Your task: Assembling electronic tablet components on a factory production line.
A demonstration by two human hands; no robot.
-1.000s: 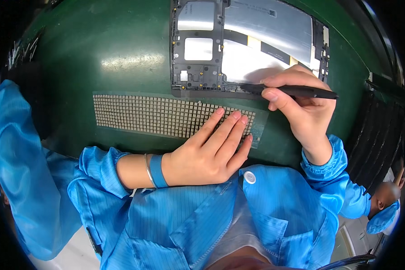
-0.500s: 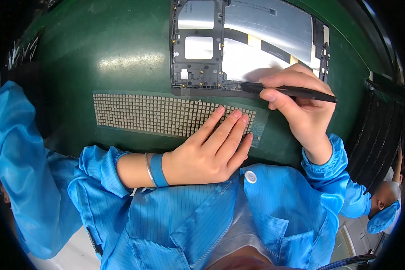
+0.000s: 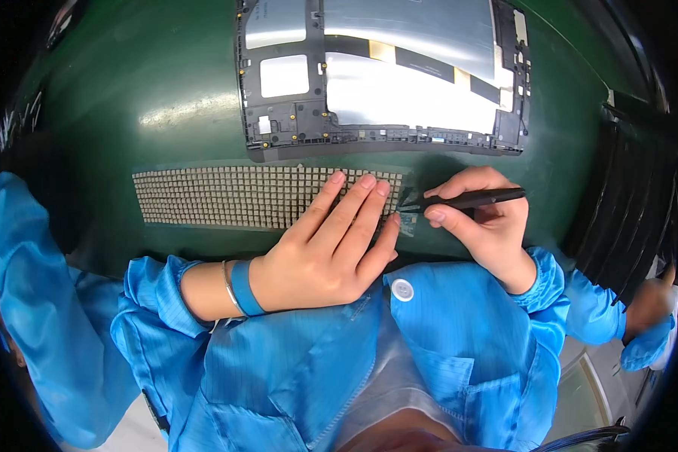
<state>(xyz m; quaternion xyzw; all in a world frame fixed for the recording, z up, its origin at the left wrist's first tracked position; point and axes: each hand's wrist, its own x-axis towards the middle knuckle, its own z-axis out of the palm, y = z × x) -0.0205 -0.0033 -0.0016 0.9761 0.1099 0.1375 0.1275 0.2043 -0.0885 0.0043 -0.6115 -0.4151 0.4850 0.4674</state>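
Note:
My left hand [image 3: 328, 245] lies with fingers spread on the right part of a clear sheet of small square grey pads [image 3: 211, 194], set in tight rows. A pair of black tweezers [image 3: 478, 198] is pinched between the thumb and fingers of my right hand [image 3: 486, 218]. Its tips are at the sheet's right end, close to my left fingertips; whether they grip a pad is too small to tell. Beyond the sheet lies a black device frame [image 3: 286, 120] with a shiny silver panel [image 3: 414, 90] in it.
The green work surface [image 3: 173, 75] runs under everything. At the right stands a stack of black ribbed things [image 3: 610, 203]. A blue-sleeved person [image 3: 38, 301] is close by at the left edge, and another person [image 3: 648, 316] sits at the far right.
My right hand has brought the tweezers from the frame's near edge down to the sheet's right end. My left hand stays on the sheet. The whole view has shifted slightly.

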